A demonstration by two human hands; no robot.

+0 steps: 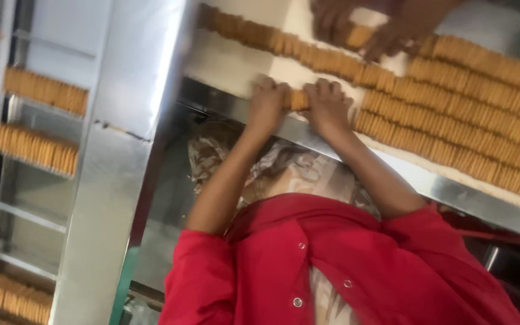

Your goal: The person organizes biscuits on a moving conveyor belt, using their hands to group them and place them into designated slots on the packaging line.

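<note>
Short biscuit stack (298, 100) pinched btwn left hand (267, 103) & right hand (328, 106) fingers.

- Both arms bare to the elbow, red sleeves above, stretched forward and converging.
- left hand (266, 102): fingers curled, knuckles up, closed in a grip.
- right hand (328, 103): same pose, fingers curled shut, just beside the left.
- Wrists roughly straight, hands level with each other.
</note>
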